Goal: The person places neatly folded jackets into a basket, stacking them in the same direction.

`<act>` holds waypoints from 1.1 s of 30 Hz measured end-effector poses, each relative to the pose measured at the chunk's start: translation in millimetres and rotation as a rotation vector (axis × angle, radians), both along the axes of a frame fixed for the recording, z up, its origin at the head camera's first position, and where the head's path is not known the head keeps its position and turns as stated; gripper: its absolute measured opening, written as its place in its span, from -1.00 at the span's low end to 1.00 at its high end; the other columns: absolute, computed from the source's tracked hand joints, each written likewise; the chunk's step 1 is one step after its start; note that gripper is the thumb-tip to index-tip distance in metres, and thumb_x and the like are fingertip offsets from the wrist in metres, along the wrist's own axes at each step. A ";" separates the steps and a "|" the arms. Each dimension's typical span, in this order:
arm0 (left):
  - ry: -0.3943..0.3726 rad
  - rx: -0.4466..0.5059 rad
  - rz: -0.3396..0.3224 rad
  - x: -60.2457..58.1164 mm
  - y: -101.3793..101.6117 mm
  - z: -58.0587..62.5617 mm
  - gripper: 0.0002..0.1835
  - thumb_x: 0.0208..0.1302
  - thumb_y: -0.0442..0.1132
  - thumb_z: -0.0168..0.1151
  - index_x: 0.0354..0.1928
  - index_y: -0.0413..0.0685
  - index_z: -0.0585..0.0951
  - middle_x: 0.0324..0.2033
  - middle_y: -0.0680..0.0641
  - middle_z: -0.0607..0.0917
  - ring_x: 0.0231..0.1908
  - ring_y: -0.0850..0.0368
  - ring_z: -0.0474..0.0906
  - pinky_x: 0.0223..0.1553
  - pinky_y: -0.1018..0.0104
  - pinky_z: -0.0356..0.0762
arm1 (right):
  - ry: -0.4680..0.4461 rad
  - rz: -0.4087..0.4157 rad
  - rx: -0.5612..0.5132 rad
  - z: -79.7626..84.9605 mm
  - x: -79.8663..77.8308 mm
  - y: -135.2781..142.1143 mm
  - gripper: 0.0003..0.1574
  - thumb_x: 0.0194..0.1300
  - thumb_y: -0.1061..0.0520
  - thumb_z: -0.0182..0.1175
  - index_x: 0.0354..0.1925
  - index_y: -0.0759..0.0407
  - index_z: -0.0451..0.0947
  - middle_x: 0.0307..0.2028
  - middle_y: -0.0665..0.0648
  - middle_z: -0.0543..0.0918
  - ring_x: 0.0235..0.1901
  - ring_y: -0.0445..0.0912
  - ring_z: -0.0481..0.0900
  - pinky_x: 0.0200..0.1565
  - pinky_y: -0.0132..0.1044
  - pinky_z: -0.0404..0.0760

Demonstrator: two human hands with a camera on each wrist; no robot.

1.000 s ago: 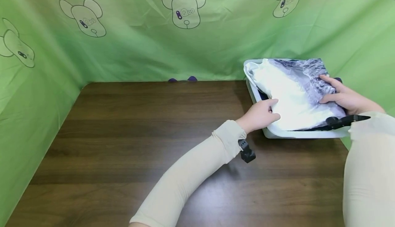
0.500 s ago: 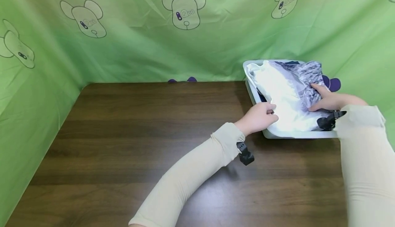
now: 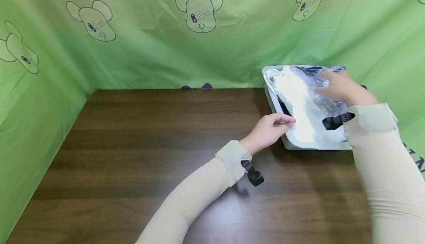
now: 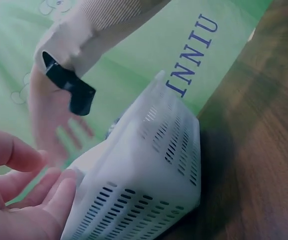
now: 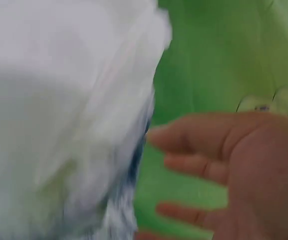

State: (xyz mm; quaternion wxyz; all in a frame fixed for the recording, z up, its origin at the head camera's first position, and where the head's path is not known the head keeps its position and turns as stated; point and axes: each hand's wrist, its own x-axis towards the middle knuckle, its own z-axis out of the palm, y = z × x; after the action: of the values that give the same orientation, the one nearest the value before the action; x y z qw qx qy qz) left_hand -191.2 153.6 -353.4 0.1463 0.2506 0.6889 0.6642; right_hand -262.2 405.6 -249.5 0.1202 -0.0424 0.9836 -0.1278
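A white cloth (image 3: 300,105) with a grey-blue pattern lies spread in a white plastic basket (image 3: 318,146) at the table's right. At the cloth's left edge, my left hand (image 3: 267,131) pinches it between thumb and fingers, beside the basket rim. Slotted basket walls (image 4: 134,205) show in the left wrist view. My right hand (image 3: 345,87) hovers over the patterned far right part, fingers spread and slightly blurred. In the right wrist view its fingers (image 5: 193,137) are apart, close to the cloth's edge (image 5: 134,150). Dark cloth shows beneath at the basket's left side.
The brown wooden table (image 3: 149,144) stretches left of the basket. Green curtain (image 3: 149,59) with printed bear heads hangs behind and at both sides, close to the basket's back. A black wrist camera (image 3: 254,174) hangs under the left sleeve.
My right hand has moved left from the cloth's right edge and lifted off it. My left hand has shifted slightly left and down, staying at the cloth's left edge.
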 end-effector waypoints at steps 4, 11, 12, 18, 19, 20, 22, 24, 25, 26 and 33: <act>-0.039 0.127 0.019 1.1 -11.0 -6.6 -0.80 0.43 -0.44 0.17 0.01 -0.33 0.67 -0.02 -0.23 0.73 -0.12 0.29 0.67 -0.06 0.58 0.53 | 0.114 0.170 -0.026 -6.8 -15.7 -31.7 -0.25 0.45 0.15 0.15 0.45 0.41 0.18 0.40 0.63 0.11 0.40 0.56 -0.06 0.32 0.49 -0.04; -0.178 0.257 0.048 0.1 -40.2 -20.3 -0.78 0.38 -0.54 0.14 0.01 -0.40 0.63 0.01 -0.29 0.68 -0.17 0.22 0.69 0.01 0.27 0.65 | -0.001 0.276 -0.090 -22.4 -34.6 -60.4 -0.13 0.39 0.25 0.17 0.53 0.38 0.06 0.50 0.56 -0.06 0.47 0.48 -0.14 0.39 0.42 -0.12; -0.189 0.259 0.062 -0.4 -45.2 -21.9 -0.78 0.37 -0.54 0.14 0.01 -0.41 0.63 0.01 -0.28 0.68 -0.19 0.22 0.69 0.01 0.24 0.66 | -0.038 0.270 -0.100 -24.7 -35.5 -61.3 -0.10 0.38 0.26 0.16 0.54 0.39 0.02 0.50 0.57 -0.08 0.47 0.49 -0.15 0.39 0.43 -0.14; -0.292 0.292 0.164 -7.4 -74.1 -28.6 -0.73 0.33 -0.56 0.07 0.03 -0.40 0.61 0.00 -0.21 0.66 -0.23 0.23 0.64 0.02 0.12 0.65 | -0.231 0.190 -0.125 -43.5 -33.8 -53.3 -0.04 0.43 0.30 0.04 0.56 0.44 -0.25 0.45 0.65 -0.09 0.24 0.47 0.33 0.26 0.34 0.32; -0.308 0.297 0.181 -8.8 -79.0 -29.3 -0.72 0.33 -0.56 0.07 0.03 -0.40 0.61 0.00 -0.21 0.66 -0.23 0.22 0.63 0.04 0.08 0.64 | -0.253 0.188 -0.123 -48.9 -34.7 -50.2 -0.04 0.43 0.30 0.03 0.55 0.45 -0.28 0.44 0.68 -0.08 0.09 0.40 0.48 0.15 0.26 0.48; -0.320 0.299 0.195 -10.3 -83.9 -30.0 -0.72 0.32 -0.56 0.06 0.03 -0.39 0.60 -0.02 -0.17 0.65 -0.23 0.22 0.63 0.05 0.07 0.63 | -0.267 0.184 -0.115 -55.3 -36.4 -46.6 -0.03 0.42 0.30 0.01 0.55 0.46 -0.29 0.43 0.69 -0.09 0.00 0.34 0.55 0.03 0.16 0.59; -0.331 0.299 0.216 -13.5 -93.6 -31.3 -0.71 0.32 -0.56 0.04 0.04 -0.39 0.59 -0.01 -0.20 0.64 -0.22 0.22 0.62 0.12 -0.04 0.59 | -0.281 0.196 -0.100 -70.2 -42.4 -38.1 -0.03 0.38 0.31 -0.01 0.54 0.47 -0.29 0.42 0.71 -0.10 -0.06 0.31 0.58 -0.06 0.09 0.64; -0.325 0.292 0.240 -17.5 -103.7 -32.9 -0.71 0.32 -0.55 0.03 0.04 -0.38 0.59 -0.01 -0.22 0.63 -0.22 0.21 0.62 0.15 -0.11 0.55 | -0.270 0.226 -0.096 -83.1 -50.0 -30.7 -0.03 0.32 0.31 -0.03 0.52 0.53 -0.27 0.42 0.72 -0.12 0.14 0.41 0.47 0.14 0.17 0.53; -0.320 0.285 0.247 -20.3 -109.5 -34.1 -0.71 0.32 -0.55 0.02 0.03 -0.37 0.58 -0.01 -0.21 0.63 -0.22 0.22 0.62 0.16 -0.12 0.54 | -0.264 0.234 -0.093 -86.0 -51.7 -30.0 -0.03 0.30 0.32 -0.05 0.51 0.55 -0.26 0.43 0.71 -0.12 0.23 0.46 0.38 0.25 0.23 0.41; -0.311 0.275 0.257 -23.1 -115.6 -34.7 -0.71 0.31 -0.55 0.03 0.03 -0.36 0.59 -0.01 -0.19 0.63 -0.21 0.22 0.62 0.18 -0.15 0.52 | -0.256 0.235 -0.085 -85.9 -51.7 -31.3 -0.04 0.28 0.34 -0.06 0.51 0.58 -0.25 0.44 0.69 -0.13 0.35 0.52 0.18 0.35 0.28 0.23; -0.171 0.120 0.356 -39.3 -164.6 -35.8 -0.71 0.29 -0.55 0.03 0.01 -0.34 0.60 0.01 -0.24 0.65 -0.11 -0.04 0.65 0.13 -0.21 0.51 | -0.164 0.188 -0.027 -62.2 -40.4 -55.7 -0.21 0.43 0.26 -0.08 0.48 0.58 -0.07 0.37 0.69 0.12 0.31 0.49 0.23 0.34 0.33 0.18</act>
State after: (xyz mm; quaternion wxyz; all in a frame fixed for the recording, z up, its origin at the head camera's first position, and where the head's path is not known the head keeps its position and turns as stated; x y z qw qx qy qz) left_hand -230.5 -11.0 -389.2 0.0692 0.0759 0.6665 0.7384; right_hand -302.6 349.9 -311.8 0.2109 -0.1255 0.9604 -0.1320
